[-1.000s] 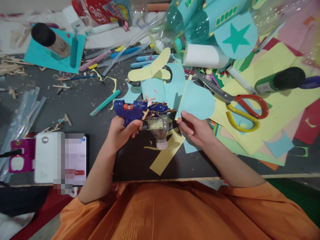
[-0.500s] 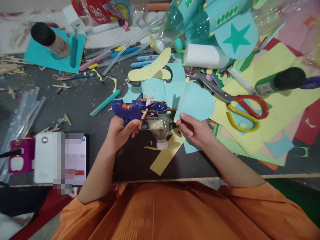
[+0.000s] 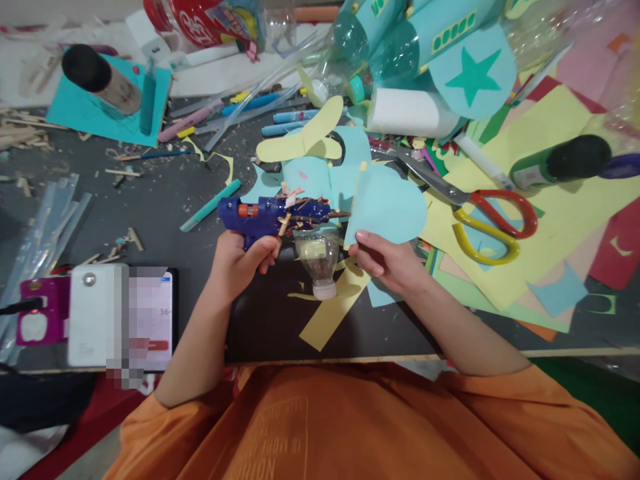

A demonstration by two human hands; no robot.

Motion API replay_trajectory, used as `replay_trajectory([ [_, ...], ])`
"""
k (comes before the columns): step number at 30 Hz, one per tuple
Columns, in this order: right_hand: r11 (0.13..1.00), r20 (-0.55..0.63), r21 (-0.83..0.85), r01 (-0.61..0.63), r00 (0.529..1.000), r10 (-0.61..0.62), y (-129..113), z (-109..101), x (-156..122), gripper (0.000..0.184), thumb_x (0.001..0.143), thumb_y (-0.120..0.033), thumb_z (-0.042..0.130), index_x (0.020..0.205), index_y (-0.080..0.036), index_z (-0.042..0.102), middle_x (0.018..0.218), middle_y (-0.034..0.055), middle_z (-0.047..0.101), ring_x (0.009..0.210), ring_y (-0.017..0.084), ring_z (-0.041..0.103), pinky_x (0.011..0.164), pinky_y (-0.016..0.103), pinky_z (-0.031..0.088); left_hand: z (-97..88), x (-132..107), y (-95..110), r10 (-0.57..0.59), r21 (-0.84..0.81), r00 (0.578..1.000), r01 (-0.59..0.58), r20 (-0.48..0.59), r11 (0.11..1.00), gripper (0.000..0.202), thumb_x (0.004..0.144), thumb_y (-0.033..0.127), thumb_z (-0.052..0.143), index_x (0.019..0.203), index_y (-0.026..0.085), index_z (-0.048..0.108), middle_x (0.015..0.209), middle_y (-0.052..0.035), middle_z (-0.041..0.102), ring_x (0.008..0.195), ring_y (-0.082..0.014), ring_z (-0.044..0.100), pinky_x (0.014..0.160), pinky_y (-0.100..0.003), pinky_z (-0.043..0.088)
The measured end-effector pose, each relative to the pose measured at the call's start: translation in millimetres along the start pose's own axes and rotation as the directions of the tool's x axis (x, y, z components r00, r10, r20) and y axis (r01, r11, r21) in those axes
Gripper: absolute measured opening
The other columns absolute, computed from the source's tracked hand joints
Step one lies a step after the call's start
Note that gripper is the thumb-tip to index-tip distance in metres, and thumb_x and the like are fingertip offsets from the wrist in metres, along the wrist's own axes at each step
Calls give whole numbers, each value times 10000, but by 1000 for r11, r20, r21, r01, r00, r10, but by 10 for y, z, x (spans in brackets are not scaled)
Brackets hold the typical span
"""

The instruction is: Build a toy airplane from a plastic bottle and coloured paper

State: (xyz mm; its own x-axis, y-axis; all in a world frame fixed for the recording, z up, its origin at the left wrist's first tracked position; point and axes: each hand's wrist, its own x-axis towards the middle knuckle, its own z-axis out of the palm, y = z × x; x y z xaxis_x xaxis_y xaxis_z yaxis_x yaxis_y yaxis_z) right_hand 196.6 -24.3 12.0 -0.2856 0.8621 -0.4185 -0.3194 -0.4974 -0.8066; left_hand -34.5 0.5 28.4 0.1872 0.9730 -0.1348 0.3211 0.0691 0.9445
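Observation:
Wrapped round the handle of a blue glue gun (image 3: pixel 265 215), my left hand (image 3: pixel 245 263) keeps it level, its nozzle pointing right. Wood bits cling to the gun's front. My right hand (image 3: pixel 383 260) pinches a rounded light-blue paper piece (image 3: pixel 390 203) by its lower left corner. The nozzle tip is at the paper's straight left edge, which has a pale yellow strip; whether they touch I cannot tell. Below the gun lies a clear bottle (image 3: pixel 317 257) with a white cap toward me. Behind it are light-blue paper (image 3: pixel 307 175) and yellow propeller-like paper blades (image 3: pixel 305 137).
Scissors (image 3: pixel 465 200) with red and yellow handles lie right of my right hand, over paper sheets (image 3: pixel 475 273). A phone (image 3: pixel 155 320) and white power bank (image 3: pixel 95 317) sit at the left front. Bottles with light-blue paper (image 3: pixel 395 50) and a white roll (image 3: pixel 413 113) are at the back.
Both hands have shifted slightly left, carrying the glue gun and the paper piece. The nozzle stays by the paper's left edge. Everything else looks the same.

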Motion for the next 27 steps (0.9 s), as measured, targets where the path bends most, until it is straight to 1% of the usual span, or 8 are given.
replay_trajectory([
  [2, 1000, 6, 4, 8, 1000, -8, -3, 8, -2, 452, 764, -442, 647, 416, -205, 485, 309, -93, 328, 397, 50, 366, 639, 210, 441, -1, -3, -11, -2, -2, 1000, 2, -8, 1000, 303, 742, 387, 544, 535, 165, 553, 389, 28, 485, 324, -67, 419, 401, -208, 412],
  [6, 1000, 14, 11, 18, 1000, -18, -7, 18, -9, 463, 773, -416, 649, 396, -213, 473, 301, -96, 328, 387, 49, 372, 732, 208, 471, -3, -8, -20, 1, -11, 1000, -1, -27, 1000, 309, 750, 396, 544, 543, 168, 554, 399, 34, 486, 325, -60, 414, 416, -208, 432],
  [10, 1000, 16, -11, 10, 1000, -10, -12, 26, -11, 495, 772, -420, 649, 363, -220, 454, 295, -91, 317, 388, 56, 391, 778, 221, 484, 5, -7, -5, -3, -26, 999, 2, -50, 1000, 302, 743, 391, 545, 539, 167, 542, 409, 37, 484, 321, -52, 400, 414, -208, 426],
  [14, 1000, 16, -28, -13, 1000, 13, -21, 37, -18, 495, 759, -450, 651, 367, -217, 460, 301, -86, 315, 401, 60, 410, 775, 228, 485, 9, 0, -9, -8, -28, 998, 6, -60, 1000, 284, 726, 381, 542, 536, 171, 535, 417, 37, 491, 312, -52, 396, 399, -209, 419],
  [17, 999, 3, -46, -26, 1000, 26, -20, 35, -25, 496, 744, -473, 659, 370, -212, 464, 301, -81, 311, 415, 68, 433, 735, 234, 481, 2, 3, -30, -1, -6, 999, 0, -54, 1000, 312, 732, 414, 538, 532, 175, 535, 403, 35, 485, 313, -57, 399, 393, -209, 416],
  [21, 998, -4, -48, -31, 1000, 31, -3, 22, -29, 504, 737, -485, 665, 365, -210, 466, 299, -78, 318, 406, 65, 412, 705, 226, 473, -9, 3, -54, 9, 7, 998, -9, -57, 1000, 332, 749, 437, 528, 537, 182, 538, 398, 38, 476, 319, -57, 394, 404, -207, 423],
  [23, 998, 4, -53, -30, 1000, 30, 6, 16, -30, 506, 743, -482, 661, 363, -211, 466, 300, -78, 319, 406, 63, 407, 707, 221, 472, -12, 1, -65, 21, 0, 998, -21, -60, 1000, 341, 756, 445, 533, 538, 183, 539, 401, 42, 473, 320, -54, 389, 416, -207, 433],
  [27, 997, 17, -70, -26, 999, 28, 10, 10, -29, 513, 746, -480, 659, 355, -214, 459, 299, -78, 309, 425, 71, 447, 750, 231, 478, -17, -8, -101, 32, -8, 997, -33, -70, 999, 378, 775, 462, 533, 524, 180, 535, 398, 45, 461, 323, -51, 377, 440, -209, 452],
])
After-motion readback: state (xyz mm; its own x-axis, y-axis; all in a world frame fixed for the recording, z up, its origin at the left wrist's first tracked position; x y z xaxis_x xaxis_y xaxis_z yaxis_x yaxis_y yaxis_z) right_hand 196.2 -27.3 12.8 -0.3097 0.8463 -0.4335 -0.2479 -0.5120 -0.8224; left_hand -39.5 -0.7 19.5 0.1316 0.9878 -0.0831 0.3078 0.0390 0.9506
